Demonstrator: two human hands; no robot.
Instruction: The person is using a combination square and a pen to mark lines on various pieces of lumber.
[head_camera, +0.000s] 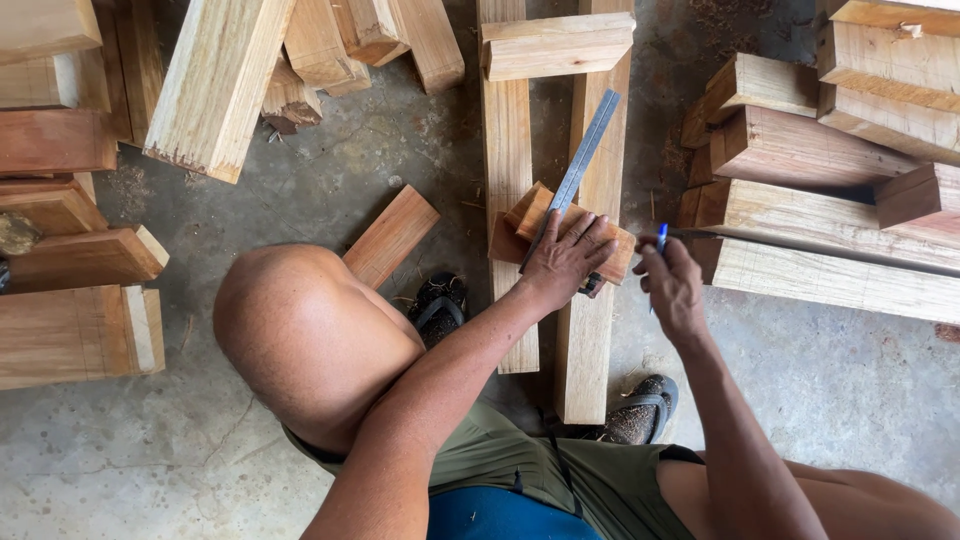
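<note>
On the two long pale planks (507, 150) that lie side by side on the concrete floor (120, 460), a short reddish wood block (590, 232) sits crosswise, and every other place below is told from that block. Pressed flat on top of it is the left hand (562, 262), fingers spread and open, pinning both the block and a metal ruler (582, 160) that runs from under the palm up and away past the block's far edge. Just to the right of the block, the right hand (672, 288) has its grip closed around a blue pen (660, 240), whose tip points up and stands close to the block's right end; whether it touches the wood cannot be told. Beyond the block, another short pale piece (556, 45) lies across the planks' far ends. Left of the block, a small reddish board (390, 236) rests on the floor beside the person's bare knee (300, 330). Right of it lies a stack of sawn timbers (830, 200). Near the block, below it, two sandalled feet (440, 305) stand on the floor.
</note>
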